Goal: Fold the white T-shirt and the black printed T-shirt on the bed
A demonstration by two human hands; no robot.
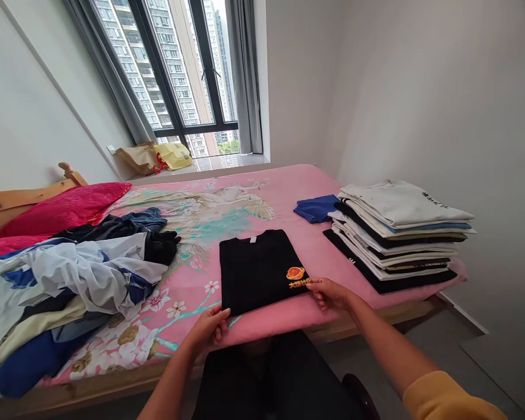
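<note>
A black T-shirt (258,268), folded into a neat rectangle, lies flat near the front edge of the bed. Its collar points away from me, and an orange and yellow print shows at its lower right. My left hand (210,328) pinches the near left corner between thumb and fingers. At the near right corner, beside the print, my right hand (328,293) grips the shirt the same way. To the right stands a tall stack of folded shirts (402,233), with a white one on top. A folded blue garment (315,209) lies just left of that stack.
A loose heap of clothes (91,268) covers the left side of the bed. Behind it are a red pillow (70,207) and the wooden headboard (21,201). A yellow bag (174,156) and a brown paper bag (137,158) sit on the window sill. A wall borders the right side.
</note>
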